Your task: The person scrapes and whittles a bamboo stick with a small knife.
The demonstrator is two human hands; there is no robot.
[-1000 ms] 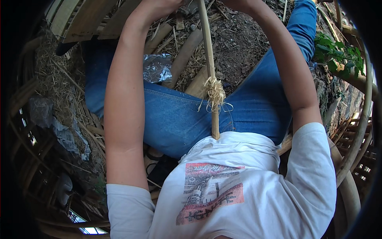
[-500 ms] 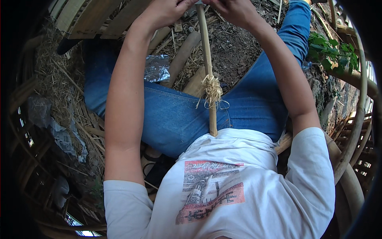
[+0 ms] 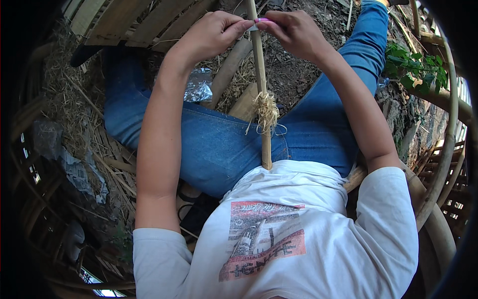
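A slim bamboo stick (image 3: 260, 65) runs from my waist away from me, its near end against my white shirt. Tied around its lower part is a bundle of pale, frayed fibres (image 3: 267, 112) with loose ends. Near the top of the view, a narrow pink-and-white strip (image 3: 265, 20) crosses the stick. My left hand (image 3: 215, 36) is closed, with thumb and finger pinching the strip's whitish part just left of the stick. On the other side, my right hand (image 3: 295, 36) pinches its pink part. The strip's exact kind is too small to tell.
My legs in blue jeans (image 3: 209, 144) spread to both sides of the stick. Crumpled silver foil (image 3: 198, 84) and cut bamboo pieces (image 3: 230, 70) lie on the ground between them. Wooden slats (image 3: 119, 22) stand at far left, a leafy plant (image 3: 423, 70) and curved bamboo poles (image 3: 450, 99) at right.
Both hands have come down along the stick toward me, so they and the pink-and-white strip now show fully. The stick and fibre bundle have hardly moved.
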